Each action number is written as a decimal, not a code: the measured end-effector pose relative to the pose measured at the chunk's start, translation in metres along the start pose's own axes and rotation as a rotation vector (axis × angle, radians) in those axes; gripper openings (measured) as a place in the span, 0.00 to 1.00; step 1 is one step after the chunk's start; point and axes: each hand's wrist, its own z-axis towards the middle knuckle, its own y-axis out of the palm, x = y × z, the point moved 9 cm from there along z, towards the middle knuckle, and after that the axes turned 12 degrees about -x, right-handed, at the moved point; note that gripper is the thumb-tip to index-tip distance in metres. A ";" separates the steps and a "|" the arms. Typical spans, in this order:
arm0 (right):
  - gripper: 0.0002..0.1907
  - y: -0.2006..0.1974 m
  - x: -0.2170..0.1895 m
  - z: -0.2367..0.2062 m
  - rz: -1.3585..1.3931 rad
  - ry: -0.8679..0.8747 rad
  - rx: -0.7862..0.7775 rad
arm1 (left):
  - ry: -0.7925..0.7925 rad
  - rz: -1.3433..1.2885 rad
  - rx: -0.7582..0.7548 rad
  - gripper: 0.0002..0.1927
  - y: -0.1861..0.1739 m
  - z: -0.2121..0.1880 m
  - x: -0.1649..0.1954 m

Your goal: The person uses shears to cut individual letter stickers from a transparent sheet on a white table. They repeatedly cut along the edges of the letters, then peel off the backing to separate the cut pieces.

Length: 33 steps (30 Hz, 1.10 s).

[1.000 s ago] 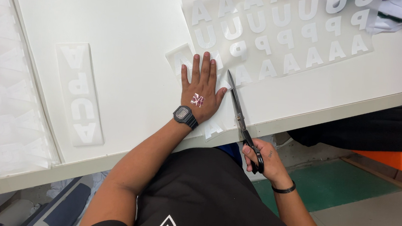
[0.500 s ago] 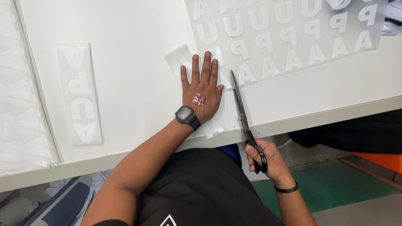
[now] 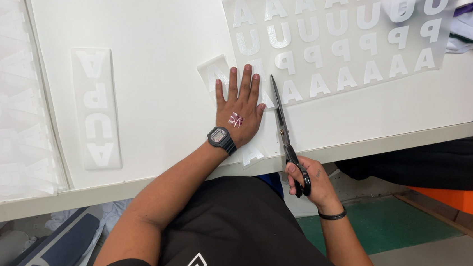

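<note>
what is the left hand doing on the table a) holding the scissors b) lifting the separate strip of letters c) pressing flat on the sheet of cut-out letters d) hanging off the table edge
c: the left hand lies palm down with fingers spread on the near corner of the letter sheet, while the right hand has its grip on the scissors beside it.

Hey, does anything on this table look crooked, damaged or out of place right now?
Nothing looks damaged or spilled. The left hand lies flat on the letter sheet, the right hand holds black scissors along it.
</note>
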 end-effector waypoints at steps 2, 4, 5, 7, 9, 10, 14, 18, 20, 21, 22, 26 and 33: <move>0.20 -0.001 -0.004 0.003 -0.016 -0.020 -0.014 | 0.006 0.005 0.009 0.36 0.000 0.001 0.000; 0.20 -0.002 -0.006 0.006 -0.012 -0.014 -0.001 | 0.008 0.005 0.017 0.36 0.000 0.001 0.000; 0.20 -0.003 -0.007 0.007 -0.011 -0.011 0.005 | 0.008 0.002 0.019 0.36 0.001 0.001 0.000; 0.20 -0.003 -0.009 0.010 0.004 -0.008 0.002 | 0.011 0.004 0.027 0.36 0.001 0.001 0.000; 0.20 -0.004 -0.010 0.012 0.007 0.001 0.008 | 0.014 0.012 0.037 0.36 0.001 0.001 0.000; 0.20 -0.005 -0.011 0.014 0.001 0.007 0.014 | 0.015 0.017 0.041 0.36 0.001 0.001 0.000; 0.20 -0.006 -0.016 0.020 0.022 -0.002 0.004 | 0.016 0.016 0.052 0.36 0.002 0.001 0.000; 0.21 -0.009 -0.018 0.024 0.014 0.013 0.017 | 0.013 0.013 0.053 0.36 0.002 0.001 0.001; 0.21 -0.010 -0.019 0.028 0.010 0.010 0.014 | 0.013 0.016 0.055 0.36 0.002 0.001 0.001; 0.21 -0.011 -0.019 0.029 0.016 0.010 0.016 | 0.013 0.017 0.057 0.37 0.002 0.001 0.001; 0.21 -0.011 -0.020 0.031 0.021 0.009 0.018 | 0.014 0.017 0.059 0.37 0.001 0.001 0.001; 0.21 -0.011 -0.023 0.037 0.063 -0.018 0.002 | 0.015 0.008 0.071 0.37 0.001 0.000 0.001; 0.22 -0.015 -0.035 0.048 0.053 -0.027 0.002 | 0.015 -0.006 0.071 0.37 0.001 0.000 0.001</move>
